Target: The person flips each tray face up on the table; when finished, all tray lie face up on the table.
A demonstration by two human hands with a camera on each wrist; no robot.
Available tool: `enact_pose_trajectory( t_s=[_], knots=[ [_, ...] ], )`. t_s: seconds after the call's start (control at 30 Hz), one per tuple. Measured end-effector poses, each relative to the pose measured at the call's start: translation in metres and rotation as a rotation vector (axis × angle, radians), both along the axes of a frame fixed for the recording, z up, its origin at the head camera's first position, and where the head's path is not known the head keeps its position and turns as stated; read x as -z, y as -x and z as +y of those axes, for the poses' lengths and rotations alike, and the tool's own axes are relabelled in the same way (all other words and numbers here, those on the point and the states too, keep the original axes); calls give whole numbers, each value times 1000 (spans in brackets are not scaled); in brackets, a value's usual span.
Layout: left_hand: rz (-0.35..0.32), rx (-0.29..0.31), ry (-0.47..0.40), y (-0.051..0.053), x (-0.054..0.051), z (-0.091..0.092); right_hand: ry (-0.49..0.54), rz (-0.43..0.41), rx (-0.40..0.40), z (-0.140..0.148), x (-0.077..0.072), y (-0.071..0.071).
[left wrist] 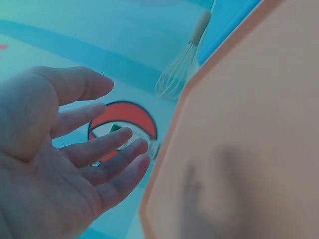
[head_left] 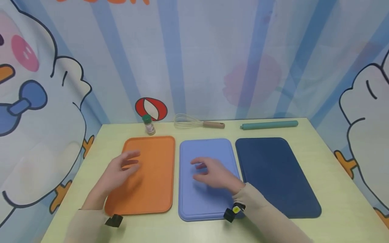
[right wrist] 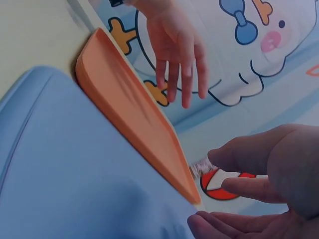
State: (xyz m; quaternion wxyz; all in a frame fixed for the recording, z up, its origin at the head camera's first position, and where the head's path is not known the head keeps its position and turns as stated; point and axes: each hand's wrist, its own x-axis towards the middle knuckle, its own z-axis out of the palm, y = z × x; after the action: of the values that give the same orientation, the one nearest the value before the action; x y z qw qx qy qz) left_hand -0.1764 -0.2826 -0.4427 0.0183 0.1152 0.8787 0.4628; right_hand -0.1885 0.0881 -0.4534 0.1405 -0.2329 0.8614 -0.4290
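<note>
My left hand (head_left: 119, 170) hovers above the left part of an orange tray (head_left: 155, 175), fingers loosely bent and apart, holding nothing. Over the middle of a light blue tray (head_left: 194, 202) hangs my right hand (head_left: 214, 172), also relaxed with nothing in it. Both hands cast shadows on the trays below them. In the left wrist view the left hand (left wrist: 75, 149) shows its palm and spread fingers. The right wrist view has the right hand (right wrist: 264, 184) at the lower right, thumb apart from the fingers.
A dark blue tray (head_left: 273, 175) lies to the right. Along the table's back edge stand a green-capped spice jar (head_left: 149, 125), a whisk (head_left: 212, 125) and a teal rolling pin (head_left: 268, 125). Behind them rises a striped cartoon curtain (head_left: 206, 60).
</note>
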Motion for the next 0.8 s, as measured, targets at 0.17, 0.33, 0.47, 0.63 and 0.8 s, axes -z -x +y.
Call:
enact_pose_trajectory(
  t_s=[0.17, 0.33, 0.47, 0.63, 0.8],
  knots=[
    [-4, 42, -74, -3, 12, 19, 25, 16, 75, 29, 4, 0],
    [-27, 69, -79, -6, 18, 40, 25, 54, 109, 52, 4, -1],
    [-68, 103, -94, -3, 17, 56, 3, 100, 128, 66, 5, 0],
    [-125, 168, -122, 1, 15, 77, -48, 156, 167, 82, 8, -1],
    [-162, 197, -106, 4, 12, 95, -75, 176, 193, 97, 11, -7]
  ],
)
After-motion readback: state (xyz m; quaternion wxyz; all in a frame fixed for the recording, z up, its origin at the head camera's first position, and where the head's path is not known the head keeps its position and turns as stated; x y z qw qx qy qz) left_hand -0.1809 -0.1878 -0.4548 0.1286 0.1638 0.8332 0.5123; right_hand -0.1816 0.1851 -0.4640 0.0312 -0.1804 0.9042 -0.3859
